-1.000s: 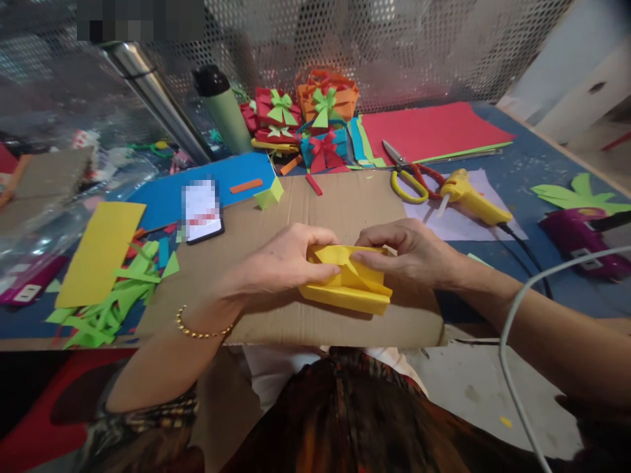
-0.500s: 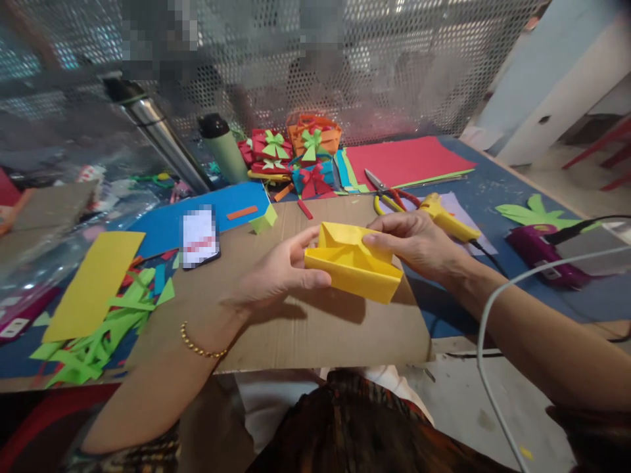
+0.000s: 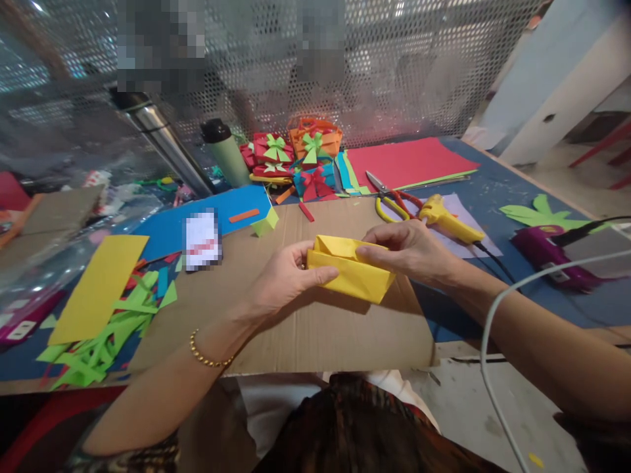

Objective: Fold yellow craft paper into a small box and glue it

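A yellow folded paper box (image 3: 352, 279) is held between both hands above the cardboard sheet (image 3: 296, 341). My left hand (image 3: 290, 272) grips its left end, the thumb lying along the near wall and the fingers behind. At the right, my right hand (image 3: 407, 248) pinches the far, folded-over wall near its top edge, thumb in front. Its other fingers are partly hidden behind the paper. The box's opening looks narrow, with the far wall close to the near one. Just beyond my right hand are scissors (image 3: 392, 200) and a yellow glue gun (image 3: 451, 220).
Several small paper bags with bows (image 3: 313, 151) stand at the back, beside red paper sheets (image 3: 414, 163). Left lie a phone (image 3: 203, 240), a yellow paper piece (image 3: 98, 289) and green paper scraps (image 3: 108, 335). Two bottles stand behind. A white cable (image 3: 486, 348) crosses my right forearm.
The box's far wall has come nearer the near wall, so the opening is narrower. My right hand has moved slightly left and down with it. The left hand keeps its hold.
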